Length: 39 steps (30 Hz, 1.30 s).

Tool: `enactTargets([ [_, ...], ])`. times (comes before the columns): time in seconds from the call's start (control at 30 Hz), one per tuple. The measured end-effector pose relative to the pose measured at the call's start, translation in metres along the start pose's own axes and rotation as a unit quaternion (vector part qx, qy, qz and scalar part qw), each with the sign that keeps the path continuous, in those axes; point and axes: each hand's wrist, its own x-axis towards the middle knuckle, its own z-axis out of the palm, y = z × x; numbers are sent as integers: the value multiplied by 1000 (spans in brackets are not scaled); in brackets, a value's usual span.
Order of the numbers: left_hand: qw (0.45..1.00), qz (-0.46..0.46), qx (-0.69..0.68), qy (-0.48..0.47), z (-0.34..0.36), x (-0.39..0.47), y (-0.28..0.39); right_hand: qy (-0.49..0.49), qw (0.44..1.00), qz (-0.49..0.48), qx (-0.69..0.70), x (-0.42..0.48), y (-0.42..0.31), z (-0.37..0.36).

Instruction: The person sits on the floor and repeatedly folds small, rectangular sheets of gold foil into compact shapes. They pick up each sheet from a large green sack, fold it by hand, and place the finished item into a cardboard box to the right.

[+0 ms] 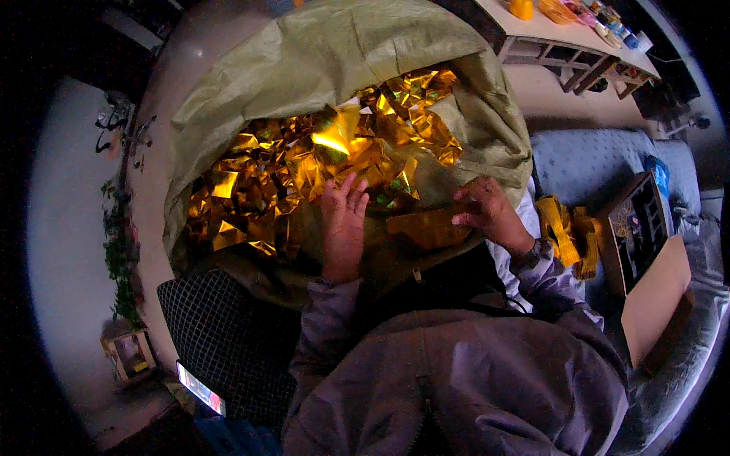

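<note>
A large olive woven sack [353, 51] lies wide open before me, with a heap of crumpled shiny gold foil sheets [336, 137] inside. My left hand [344, 216] is over the near part of the heap, palm turned up and fingers apart, with nothing in it. To the right, my right hand [487, 211] hovers at the sack's near right side, fingers curved and apart, and no held thing shows. Between the hands a flat gold-brown piece [430, 227] lies in shadow at the sack's near edge.
On the blue padded seat [593, 162] at right lie bundles of yellow strips [559, 231] and an open box [633, 228] with a dark compartmented inside. A wooden table [553, 28] with small items stands at upper right. A lit phone [199, 389] rests beside a dark patterned cushion [228, 336] at lower left.
</note>
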Motion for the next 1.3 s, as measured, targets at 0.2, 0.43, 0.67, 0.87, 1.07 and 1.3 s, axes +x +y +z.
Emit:
enactTargets([
  [0.2, 827, 114, 539, -106, 22, -20, -22, 12, 982, -82, -172, -14, 15, 13],
  [0.43, 628, 143, 731, -224, 18, -19, -34, -13, 988, -39, -148, -20, 8, 13],
  [0.67, 657, 124, 709, -224, 12, -14, -43, 1, 992, -48, -119, -17, 0, 10],
  [0.87, 705, 109, 667, -217, 31, -20, -38, 9, 989, -64, -134, -17, 5, 12],
  [1.07, 671, 142, 676, -269, 22, -20, -40, 34, 989, -82, -116, -18, 3, 14],
  [1.3, 760, 101, 551, -330, 12, -8, -25, -15, 997, 19, 69, -17, 17, -2],
])
